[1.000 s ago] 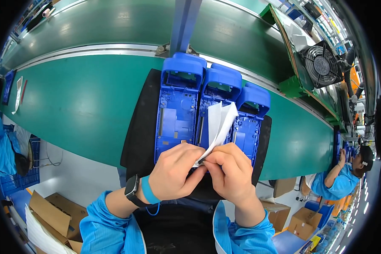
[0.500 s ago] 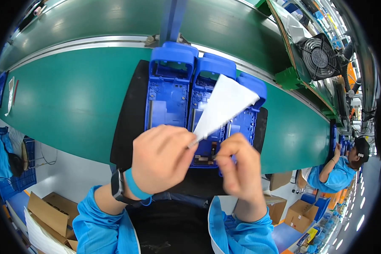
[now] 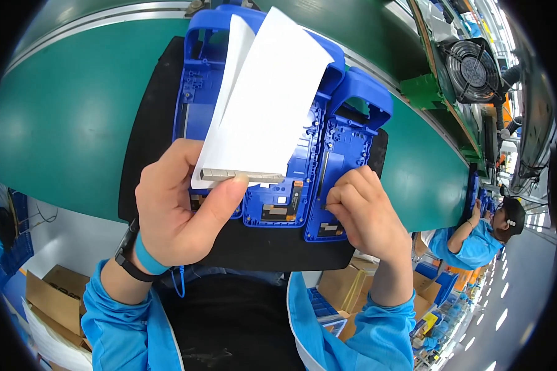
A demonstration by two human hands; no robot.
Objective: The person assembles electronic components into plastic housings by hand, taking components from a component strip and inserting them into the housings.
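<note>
My left hand (image 3: 182,207) pinches a white paper sheet (image 3: 269,93) along its lower edge, the thumb pressing on a row of small grey strips (image 3: 229,175). The sheet hangs over the left and middle of three blue plastic housings and hides much of them. My right hand (image 3: 368,213) is closed in a pinch above the lower part of the right blue housing (image 3: 346,148). Anything between its fingertips is too small to make out. Dark and copper-coloured parts (image 3: 284,210) show at the bottom of the middle housing.
The housings lie on a black mat (image 3: 148,136) on a green bench top (image 3: 74,99). A black fan (image 3: 473,69) stands at the far right, by a green-edged shelf. Another person in blue (image 3: 476,241) works at the right. Open cardboard boxes (image 3: 52,303) sit below the bench.
The sheet has turned from a narrow slant to a broad face, its strip row now visible. My right hand has moved away from the left one, over the right housing. The whole view has shifted.
</note>
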